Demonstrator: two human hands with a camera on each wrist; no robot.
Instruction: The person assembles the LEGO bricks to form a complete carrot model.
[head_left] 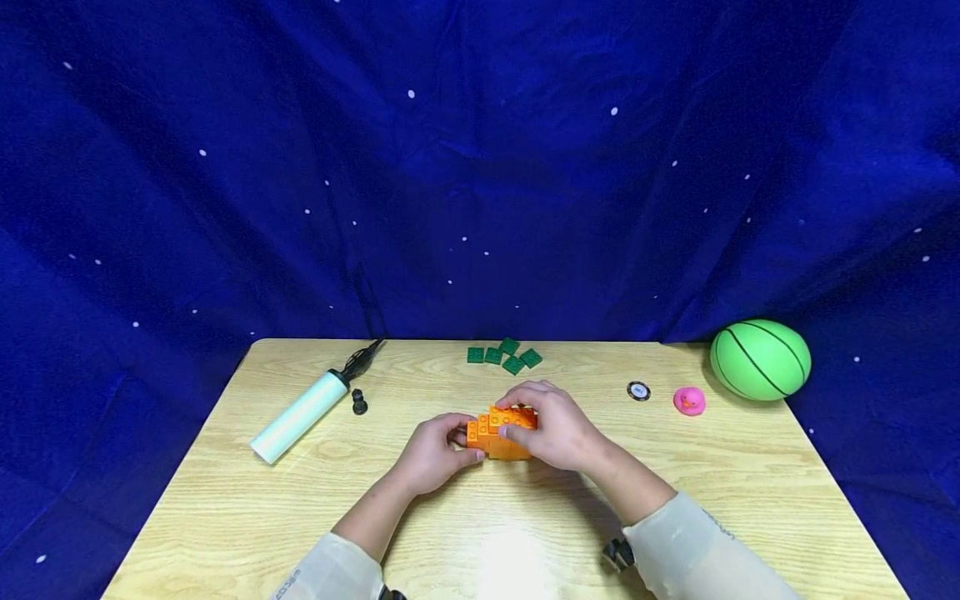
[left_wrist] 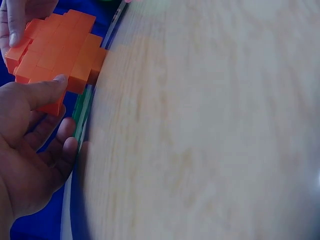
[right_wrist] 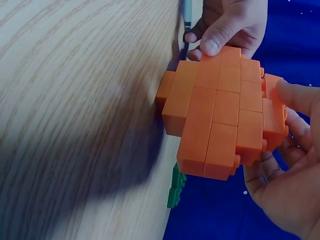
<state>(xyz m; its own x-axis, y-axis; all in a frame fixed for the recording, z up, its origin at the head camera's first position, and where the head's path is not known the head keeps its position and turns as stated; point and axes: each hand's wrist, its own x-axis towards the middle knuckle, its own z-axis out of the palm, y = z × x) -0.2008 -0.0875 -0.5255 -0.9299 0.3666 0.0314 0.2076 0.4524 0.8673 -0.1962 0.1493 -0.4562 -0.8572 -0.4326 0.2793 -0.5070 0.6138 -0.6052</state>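
A stepped build of orange toy bricks (head_left: 508,447) stands upright on the table between both hands. Thumb in front and fingers behind, the left hand (head_left: 435,454) holds its left end. From above, the right hand (head_left: 555,429) grips the bricks along the top right, its thumb on the near face. The right wrist view shows the flat brick face (right_wrist: 227,105), with the right thumb on a top brick (right_wrist: 272,87); whether that brick is fully seated I cannot tell. Some of the right fingers are hidden behind the build.
Several green square bricks (head_left: 513,364) lie at the table's back edge. To the left are a pale hand pump (head_left: 302,417) and a black chess pawn (head_left: 359,402). On the right sit a poker chip (head_left: 638,391), a pink rubber duck (head_left: 689,401) and a green ball (head_left: 761,360).
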